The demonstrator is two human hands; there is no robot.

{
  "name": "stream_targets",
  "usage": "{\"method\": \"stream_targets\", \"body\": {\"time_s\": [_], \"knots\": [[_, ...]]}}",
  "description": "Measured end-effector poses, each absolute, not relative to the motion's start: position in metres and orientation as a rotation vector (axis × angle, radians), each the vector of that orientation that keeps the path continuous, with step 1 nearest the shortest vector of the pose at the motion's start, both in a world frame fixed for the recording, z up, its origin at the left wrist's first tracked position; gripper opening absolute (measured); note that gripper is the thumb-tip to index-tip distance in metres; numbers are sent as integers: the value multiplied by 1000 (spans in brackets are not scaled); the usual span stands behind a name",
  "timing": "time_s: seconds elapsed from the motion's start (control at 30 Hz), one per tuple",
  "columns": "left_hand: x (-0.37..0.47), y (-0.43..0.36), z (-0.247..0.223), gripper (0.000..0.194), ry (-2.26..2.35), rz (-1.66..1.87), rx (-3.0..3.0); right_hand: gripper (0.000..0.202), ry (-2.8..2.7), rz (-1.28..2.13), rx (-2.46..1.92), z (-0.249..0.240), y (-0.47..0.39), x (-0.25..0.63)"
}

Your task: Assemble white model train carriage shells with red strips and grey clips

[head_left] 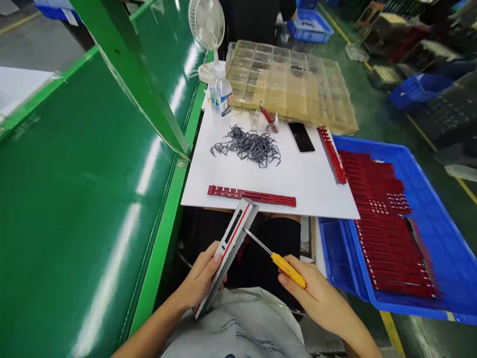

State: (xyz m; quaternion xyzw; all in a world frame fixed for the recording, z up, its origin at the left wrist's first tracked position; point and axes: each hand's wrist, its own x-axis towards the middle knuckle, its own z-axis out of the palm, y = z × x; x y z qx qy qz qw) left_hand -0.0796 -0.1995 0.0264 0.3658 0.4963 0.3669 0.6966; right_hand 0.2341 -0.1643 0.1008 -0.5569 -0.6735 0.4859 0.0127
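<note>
While my left hand [205, 273] is closed around a silver bar [231, 242], on my side of the white tabletop [309, 181], my right hand [313, 288], apart from it, grips a yellow screwdriver [286, 268] whose tip meets the bar's side. Near the tabletop's front edge lies one red strip [257, 196]; behind it, a pile of grey clips [255, 145]. Right of the tabletop stands a blue bin [441, 238].

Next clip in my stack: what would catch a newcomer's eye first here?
Probably the yellow screwdriver in the right hand, its tip at the edge of the pale bar held in the left hand. Next, the large blue bin of dark red strips at the right, and the tangled dark clips on the white table.
</note>
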Motion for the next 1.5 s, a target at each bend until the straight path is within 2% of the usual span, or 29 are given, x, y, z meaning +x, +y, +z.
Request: {"method": "stream_targets", "body": {"time_s": [0.2, 0.4, 0.53, 0.7, 0.83, 0.97, 1.1, 1.27, 1.4, 1.5], "knots": [[-93, -193, 25, 62, 1241, 826, 1021, 35, -2507, 1775, -1629, 88, -177, 204], [-97, -189, 26, 61, 1287, 763, 995, 45, -2301, 1661, -1724, 91, -167, 216], [-96, -188, 26, 57, 1276, 749, 1040, 37, -2463, 1828, -1624, 88, -170, 217], [-96, -188, 26, 55, 1263, 710, 1039, 40, -2337, 1665, -1729, 85, -172, 218], [-96, -188, 26, 56, 1278, 703, 1038, 30, -2517, 1844, -1589, 83, -173, 217], [-97, -188, 26, 57, 1299, 690, 1022, 45, -2269, 1677, -1759, 83, -168, 220], [-97, -188, 27, 57, 1308, 682, 1042, 44, -2484, 1929, -1519, 84, -165, 220], [-96, -188, 28, 58, 1314, 673, 1006, 46, -2341, 1734, -1725, 86, -167, 222], [-97, -187, 28, 58, 1334, 671, 1024, 39, -2531, 1879, -1525, 86, -169, 225], [-97, -187, 29, 59, 1322, 643, 1016, 44, -2330, 1653, -1718, 86, -166, 230]]}}
